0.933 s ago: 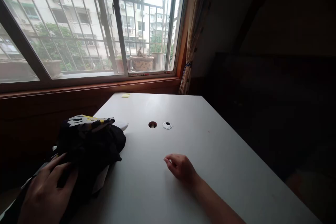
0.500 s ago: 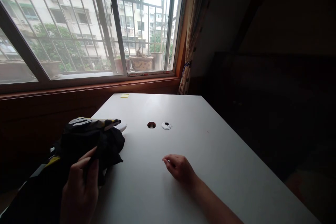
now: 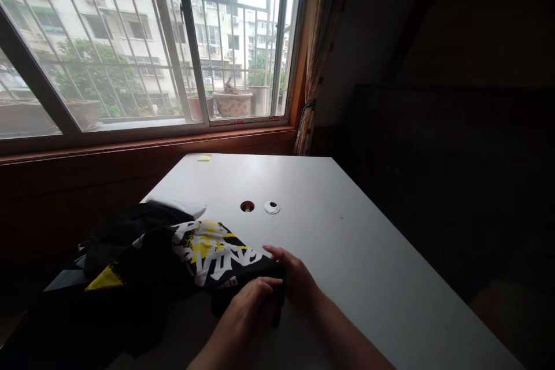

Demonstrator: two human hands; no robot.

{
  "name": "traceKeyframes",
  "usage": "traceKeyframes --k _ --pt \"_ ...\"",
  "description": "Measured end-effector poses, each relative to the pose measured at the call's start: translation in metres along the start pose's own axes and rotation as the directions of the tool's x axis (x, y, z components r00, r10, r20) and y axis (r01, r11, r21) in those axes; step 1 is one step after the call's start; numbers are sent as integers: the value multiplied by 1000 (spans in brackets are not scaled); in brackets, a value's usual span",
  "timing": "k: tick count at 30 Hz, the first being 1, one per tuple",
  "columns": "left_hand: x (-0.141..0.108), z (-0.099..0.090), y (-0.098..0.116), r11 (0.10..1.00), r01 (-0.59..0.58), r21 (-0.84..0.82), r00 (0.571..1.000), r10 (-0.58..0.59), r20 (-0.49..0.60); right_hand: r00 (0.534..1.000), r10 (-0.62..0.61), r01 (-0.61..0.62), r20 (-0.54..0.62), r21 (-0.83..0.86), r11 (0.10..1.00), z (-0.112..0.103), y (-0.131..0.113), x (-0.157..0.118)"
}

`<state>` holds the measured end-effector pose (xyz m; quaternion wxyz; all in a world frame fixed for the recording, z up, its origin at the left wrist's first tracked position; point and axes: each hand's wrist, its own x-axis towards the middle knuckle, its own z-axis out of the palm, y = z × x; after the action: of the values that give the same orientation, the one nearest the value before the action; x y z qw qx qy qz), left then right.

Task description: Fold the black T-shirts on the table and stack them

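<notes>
A black shirt [image 3: 217, 254] with white and yellow lettering stretches from the left side of the table toward its middle, crumpled and partly lifted. My left hand [image 3: 254, 303] is closed on its near edge, fingers pinched over the dark cloth. At the right end of the cloth, my right hand [image 3: 295, 272] grips the edge, its thumb side hidden behind the fabric. Both hands are close together. Behind the shirt lie more dark cloth [image 3: 130, 222] and a white piece of cloth [image 3: 184, 206]; whether they are separate garments is hard to tell.
The white table [image 3: 368, 266] has a round hole [image 3: 247, 206] with a white ring-shaped cover [image 3: 272, 207] beside it. A yellow sticky note [image 3: 204, 158] lies near the far edge. Beyond are a barred window [image 3: 234, 58] and a tied curtain [image 3: 309, 110].
My left hand has carried the shirt's end right, spreading the lettering into view. My right hand, empty before, now holds the cloth's right end.
</notes>
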<state>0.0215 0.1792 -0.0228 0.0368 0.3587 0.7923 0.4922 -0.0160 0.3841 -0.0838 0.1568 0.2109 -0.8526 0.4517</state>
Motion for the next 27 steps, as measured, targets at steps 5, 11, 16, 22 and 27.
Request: traceKeyframes --k 5,11,16,22,27 --pt "-6 3 -2 992 -129 14 990 128 53 997 63 -67 39 92 993 -10 -12 5" --pt "-29 -6 -20 970 -158 186 987 161 -1 944 212 -139 -253 279 950 -38 7 -1" --pt "-58 -32 -47 908 -129 399 976 188 -113 623 505 -148 -597 544 826 -77 39 -9" --pt "-79 -64 -64 768 -8 640 936 231 -266 24 552 -64 -834 549 833 -151 69 -32" --pt "-80 -78 -67 697 126 706 916 192 -353 -301 451 -194 -841 516 834 -198 81 -73"
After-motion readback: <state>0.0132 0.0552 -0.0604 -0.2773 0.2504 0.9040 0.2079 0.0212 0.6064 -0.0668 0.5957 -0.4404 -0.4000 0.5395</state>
